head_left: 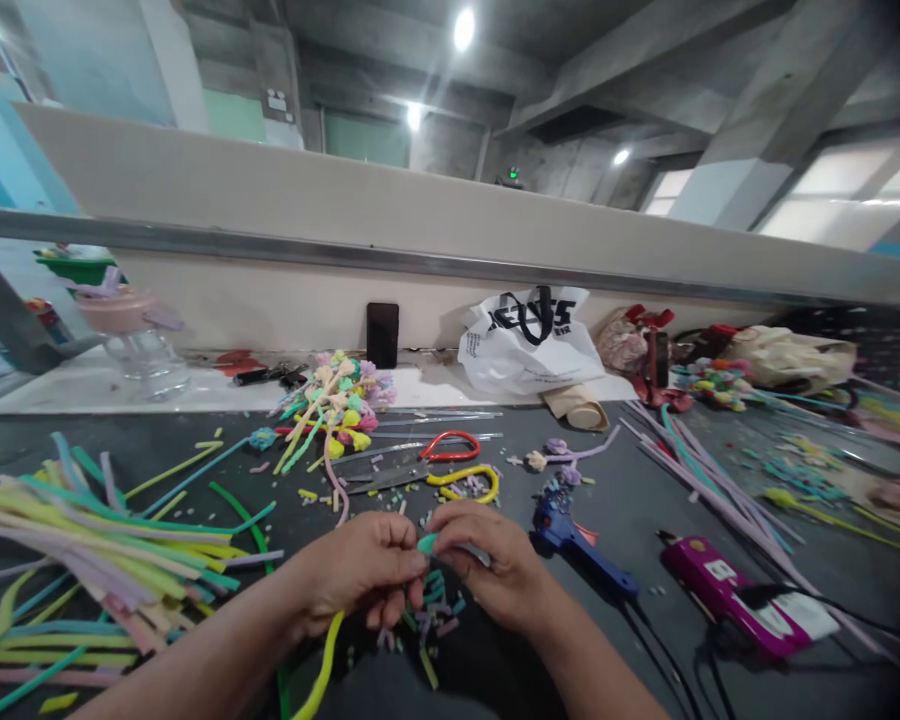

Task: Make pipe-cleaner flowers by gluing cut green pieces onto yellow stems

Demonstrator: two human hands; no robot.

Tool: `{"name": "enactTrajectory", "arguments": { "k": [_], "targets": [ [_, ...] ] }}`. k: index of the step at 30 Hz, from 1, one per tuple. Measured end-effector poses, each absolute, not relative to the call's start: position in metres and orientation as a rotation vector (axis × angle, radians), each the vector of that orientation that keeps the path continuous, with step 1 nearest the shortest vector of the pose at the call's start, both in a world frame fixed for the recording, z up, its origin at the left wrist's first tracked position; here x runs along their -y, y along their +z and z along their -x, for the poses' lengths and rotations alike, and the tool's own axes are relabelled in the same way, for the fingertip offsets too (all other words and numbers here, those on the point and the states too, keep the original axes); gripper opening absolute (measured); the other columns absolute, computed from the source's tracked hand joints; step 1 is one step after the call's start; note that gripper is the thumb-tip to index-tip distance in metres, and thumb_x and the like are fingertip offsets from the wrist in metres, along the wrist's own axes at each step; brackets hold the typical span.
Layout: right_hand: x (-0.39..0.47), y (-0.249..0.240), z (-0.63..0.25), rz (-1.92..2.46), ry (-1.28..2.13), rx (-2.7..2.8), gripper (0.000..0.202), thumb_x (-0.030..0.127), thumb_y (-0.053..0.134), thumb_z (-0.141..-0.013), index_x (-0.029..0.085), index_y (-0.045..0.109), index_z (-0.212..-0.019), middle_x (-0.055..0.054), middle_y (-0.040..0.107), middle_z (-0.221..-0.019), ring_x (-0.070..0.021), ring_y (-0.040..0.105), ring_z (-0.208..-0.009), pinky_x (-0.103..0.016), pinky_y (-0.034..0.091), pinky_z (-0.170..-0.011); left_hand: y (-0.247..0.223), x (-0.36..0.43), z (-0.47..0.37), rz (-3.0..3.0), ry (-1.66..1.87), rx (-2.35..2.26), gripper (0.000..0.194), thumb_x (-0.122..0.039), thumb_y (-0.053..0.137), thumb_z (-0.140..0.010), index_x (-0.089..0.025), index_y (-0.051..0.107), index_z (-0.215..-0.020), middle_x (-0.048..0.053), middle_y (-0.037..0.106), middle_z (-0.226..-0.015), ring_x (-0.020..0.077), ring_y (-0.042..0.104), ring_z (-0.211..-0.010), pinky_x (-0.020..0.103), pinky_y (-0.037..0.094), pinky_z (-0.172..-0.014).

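Observation:
My left hand (364, 565) is closed, fingers pinched together, with a yellow pipe cleaner (321, 668) hanging out below it. Opposite it, my right hand (487, 560) pinches a small teal fuzzy piece (427, 543), and the fingertips of both hands meet around it. How the teal piece joins the yellow stem is hidden by my fingers. Cut bits of pipe cleaner (442, 610) lie scattered under my hands. Just beyond them rest scissors with a yellow handle (469, 483) and another pair with a red handle (450, 446).
A pile of long pipe cleaners (112, 550) lies left, finished fuzzy flowers (341, 400) behind it. On the right are a blue glue gun (581, 555) and a magenta power strip (742, 595) with cords. A clear bottle (146, 355), phone (382, 335) and white bag (529, 345) stand along the back.

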State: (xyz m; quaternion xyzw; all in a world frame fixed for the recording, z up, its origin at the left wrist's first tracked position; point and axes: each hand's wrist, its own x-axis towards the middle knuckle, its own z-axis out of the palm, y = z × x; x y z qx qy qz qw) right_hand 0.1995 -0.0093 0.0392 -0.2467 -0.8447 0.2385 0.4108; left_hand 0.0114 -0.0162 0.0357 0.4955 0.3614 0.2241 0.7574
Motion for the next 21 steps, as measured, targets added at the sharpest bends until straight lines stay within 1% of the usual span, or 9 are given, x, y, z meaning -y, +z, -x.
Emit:
{"name": "enactTrajectory", "arguments": {
  "k": [1,3,5,6,9,11,13,16,21],
  "targets": [
    [0.009,0.038,-0.2,0.645,0.615,2.108,0.015,0.011,0.054,-0.079,0.02,0.059,-0.089,-0.006,0.062,-0.092,-0.0145,0.057,-0.09,-0.027,0.044,-0.081,0.038,0.016,-0.012,-1.112,0.507,-0.823,0.025,-0.037,0.058,-0.072,-0.014,0.05,-0.068,-0.003,0.056,-0.051,0.003,0.043,-0.033,0.013,0.03,-0.033],
    [0.009,0.036,-0.201,0.738,0.663,2.054,0.022,0.016,0.057,-0.078,0.02,0.057,-0.1,-0.007,0.06,-0.099,-0.0162,0.055,-0.093,-0.028,0.044,-0.082,0.043,0.016,-0.013,-1.183,0.534,-0.897,0.023,-0.036,0.055,-0.073,-0.015,0.049,-0.067,-0.005,0.053,-0.047,0.0028,0.04,-0.032,0.013,0.028,-0.032],
    [0.008,0.032,-0.202,0.84,0.724,2.014,0.03,0.021,0.059,-0.077,0.02,0.054,-0.107,-0.007,0.058,-0.101,-0.0167,0.055,-0.089,-0.029,0.045,-0.079,0.046,0.018,-0.017,-1.262,0.541,-0.986,0.022,-0.036,0.053,-0.074,-0.016,0.048,-0.066,-0.007,0.049,-0.043,0.0034,0.037,-0.03,0.014,0.027,-0.032],
    [0.007,0.03,-0.203,0.883,0.75,2.001,0.03,0.023,0.059,-0.077,0.02,0.054,-0.107,-0.007,0.059,-0.099,-0.0162,0.055,-0.085,-0.028,0.045,-0.076,0.046,0.019,-0.018,-1.304,0.543,-1.034,0.022,-0.036,0.051,-0.075,-0.016,0.048,-0.066,-0.008,0.046,-0.04,0.0038,0.036,-0.029,0.014,0.027,-0.031],
    [0.005,0.024,-0.203,0.971,0.824,1.967,0.022,0.023,0.059,-0.076,0.019,0.058,-0.098,-0.003,0.06,-0.082,-0.0139,0.056,-0.073,-0.025,0.045,-0.067,0.041,0.021,-0.021,-1.438,0.584,-1.137,0.02,-0.034,0.048,-0.075,-0.017,0.047,-0.064,-0.01,0.04,-0.038,0.0049,0.036,-0.029,0.015,0.026,-0.032],
    [0.004,0.021,-0.202,0.997,0.933,1.915,0.016,0.022,0.058,-0.077,0.019,0.06,-0.092,0.0,0.058,-0.071,-0.0119,0.056,-0.063,-0.023,0.045,-0.06,0.036,0.021,-0.022,-1.519,0.645,-1.154,0.019,-0.033,0.048,-0.075,-0.017,0.047,-0.064,-0.009,0.042,-0.043,0.0053,0.04,-0.033,0.016,0.028,-0.035],
    [0.003,0.02,-0.2,0.994,1.057,1.853,0.012,0.022,0.056,-0.077,0.018,0.06,-0.088,0.003,0.056,-0.064,-0.0102,0.055,-0.056,-0.021,0.044,-0.055,0.033,0.021,-0.021,-1.577,0.683,-1.152,0.02,-0.034,0.048,-0.075,-0.017,0.047,-0.064,-0.008,0.045,-0.049,0.0058,0.043,-0.036,0.016,0.03,-0.038],
    [0.003,0.021,-0.197,0.995,1.139,1.775,0.008,0.021,0.058,-0.076,0.018,0.06,-0.083,0.004,0.055,-0.06,-0.0096,0.056,-0.053,-0.02,0.044,-0.053,0.034,0.021,-0.021,-1.582,0.69,-1.154,0.024,-0.038,0.046,-0.077,-0.018,0.047,-0.065,-0.007,0.045,-0.051,0.0064,0.043,-0.036,0.017,0.03,-0.038],
    [0.004,0.019,-0.197,1.009,1.115,1.738,0.006,0.022,0.06,-0.074,0.017,0.061,-0.077,0.003,0.057,-0.061,-0.0091,0.056,-0.05,-0.02,0.044,-0.051,0.039,0.023,-0.023,-1.542,0.695,-1.189,0.027,-0.04,0.044,-0.077,-0.018,0.047,-0.063,-0.007,0.045,-0.048,0.0074,0.042,-0.036,0.019,0.031,-0.038]
  ]
}}
